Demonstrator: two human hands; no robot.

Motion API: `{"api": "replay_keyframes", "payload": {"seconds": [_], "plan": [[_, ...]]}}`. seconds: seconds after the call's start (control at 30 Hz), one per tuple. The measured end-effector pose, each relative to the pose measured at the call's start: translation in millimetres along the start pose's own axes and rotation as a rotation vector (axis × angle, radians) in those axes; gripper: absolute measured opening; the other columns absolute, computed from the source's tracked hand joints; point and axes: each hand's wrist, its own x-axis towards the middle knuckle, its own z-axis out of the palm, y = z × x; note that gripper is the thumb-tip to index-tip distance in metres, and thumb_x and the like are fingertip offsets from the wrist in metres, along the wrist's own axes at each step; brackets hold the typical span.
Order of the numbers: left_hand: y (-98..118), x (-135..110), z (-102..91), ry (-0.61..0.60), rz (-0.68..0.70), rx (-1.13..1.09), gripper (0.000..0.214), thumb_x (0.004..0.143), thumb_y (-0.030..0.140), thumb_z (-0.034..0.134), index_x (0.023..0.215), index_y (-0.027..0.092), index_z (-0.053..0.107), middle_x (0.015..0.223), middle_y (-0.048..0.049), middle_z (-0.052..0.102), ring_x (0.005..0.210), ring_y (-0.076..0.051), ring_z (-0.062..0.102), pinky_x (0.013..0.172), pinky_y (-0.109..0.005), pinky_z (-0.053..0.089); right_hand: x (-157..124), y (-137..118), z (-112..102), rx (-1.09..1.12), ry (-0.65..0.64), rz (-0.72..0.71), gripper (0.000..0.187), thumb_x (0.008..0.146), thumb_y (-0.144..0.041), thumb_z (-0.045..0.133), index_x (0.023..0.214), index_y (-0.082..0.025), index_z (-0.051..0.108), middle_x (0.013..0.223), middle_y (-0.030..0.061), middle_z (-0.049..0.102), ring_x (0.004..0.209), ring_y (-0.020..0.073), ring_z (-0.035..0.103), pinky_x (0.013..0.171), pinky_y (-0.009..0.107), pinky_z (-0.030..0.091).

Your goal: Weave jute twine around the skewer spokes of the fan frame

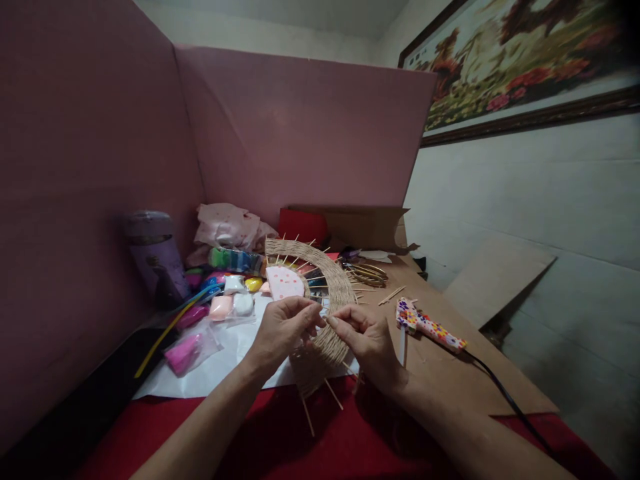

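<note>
A round woven disc of tan twine [334,293] with thin wooden sticks poking out around its rim stands tilted above the red tabletop [280,433]. My left hand [283,327] pinches its inner edge, fingers closed. My right hand [367,337] pinches the same spot from the right, fingertips nearly touching the left hand's. A pink piece with white dots [284,281] shows through the disc's centre.
Packets of coloured clay [220,303] lie on white paper [235,363] at the left, beside a purple bottle [155,257]. A flower-patterned glue gun [430,327] with a black cord rests on brown cardboard [450,373] at the right. Gold rings [370,273] and pink partition walls [300,127] lie behind.
</note>
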Motion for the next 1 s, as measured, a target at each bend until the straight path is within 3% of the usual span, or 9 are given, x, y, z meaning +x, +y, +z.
{"api": "replay_keyframes", "payload": {"seconds": [0.2, 0.4, 0.63, 0.83, 1.0], "plan": [[-6, 2, -1.1, -0.082, -0.089, -0.105, 0.019, 0.063, 0.028, 0.071, 0.066, 0.010, 0.065, 0.058, -0.0022, 0.063, 0.045, -0.008, 0.053, 0.046, -0.020, 0.043, -3, 5, 3, 0.050, -0.087, -0.022, 0.016, 0.081, -0.030, 0.057, 0.075, -0.016, 0.062, 0.067, 0.0026, 0.065, 0.061, 0.0141, 0.060, 0.058, 0.025, 0.046], [-10, 2, -6.3, -0.103, -0.133, -0.173, 0.018, 0.060, 0.023, 0.073, 0.069, 0.010, 0.065, 0.054, -0.0010, 0.062, 0.045, -0.009, 0.055, 0.048, -0.022, 0.044, -1, 0, 4, 0.137, -0.151, -0.016, 0.015, 0.080, -0.029, 0.058, 0.075, -0.017, 0.064, 0.070, 0.0034, 0.068, 0.065, 0.0161, 0.064, 0.062, 0.027, 0.050], [-7, 1, -2.5, -0.085, -0.103, -0.152, 0.015, 0.060, 0.021, 0.071, 0.068, 0.010, 0.064, 0.060, -0.0034, 0.065, 0.044, -0.010, 0.055, 0.047, -0.023, 0.045, 6, -6, 1, 0.246, -0.099, 0.156, 0.021, 0.070, -0.034, 0.068, 0.065, -0.014, 0.063, 0.059, 0.0019, 0.064, 0.048, 0.0103, 0.055, 0.045, 0.021, 0.044], [-2, -1, -0.7, -0.069, -0.107, -0.098, 0.021, 0.059, 0.027, 0.074, 0.068, 0.010, 0.065, 0.056, -0.0023, 0.064, 0.044, -0.009, 0.055, 0.047, -0.022, 0.044, 6, -4, 0, 0.143, -0.066, 0.122, 0.020, 0.070, -0.034, 0.066, 0.064, -0.015, 0.063, 0.057, 0.0014, 0.061, 0.048, 0.0097, 0.051, 0.045, 0.021, 0.039], [-9, 2, -2.6, -0.082, -0.119, -0.147, 0.014, 0.059, 0.020, 0.071, 0.066, 0.010, 0.065, 0.056, -0.0033, 0.065, 0.043, -0.010, 0.055, 0.046, -0.023, 0.044, 5, -6, 2, 0.189, -0.107, 0.134, 0.020, 0.069, -0.034, 0.067, 0.064, -0.014, 0.064, 0.055, -0.0003, 0.059, 0.044, 0.0076, 0.046, 0.042, 0.020, 0.036]]}}
